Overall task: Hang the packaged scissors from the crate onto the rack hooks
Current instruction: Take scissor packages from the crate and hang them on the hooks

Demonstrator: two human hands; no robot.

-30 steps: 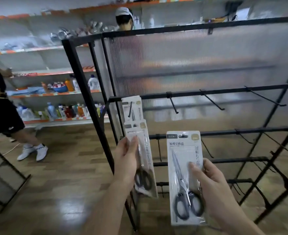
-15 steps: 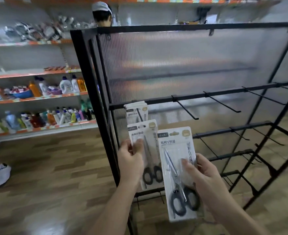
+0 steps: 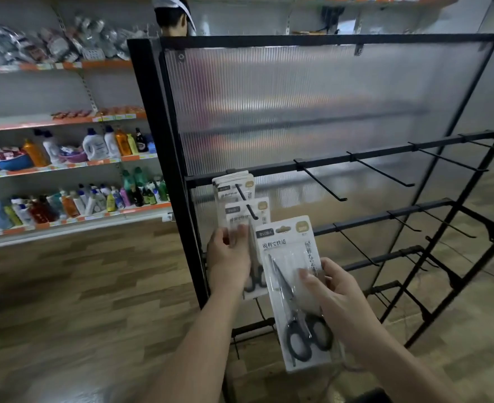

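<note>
Right hand (image 3: 337, 298), fingers clamped on white-carded pack of black-handled scissors (image 3: 286, 266), has swung up beside left hand (image 3: 229, 258), which pinches hung pack (image 3: 237, 219) on black wire hook (image 3: 247, 203). Likely threading next.

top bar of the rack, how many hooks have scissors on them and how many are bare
loaded hook, carrying packaged scissors: 1
bare hooks: 4
total: 5
</note>
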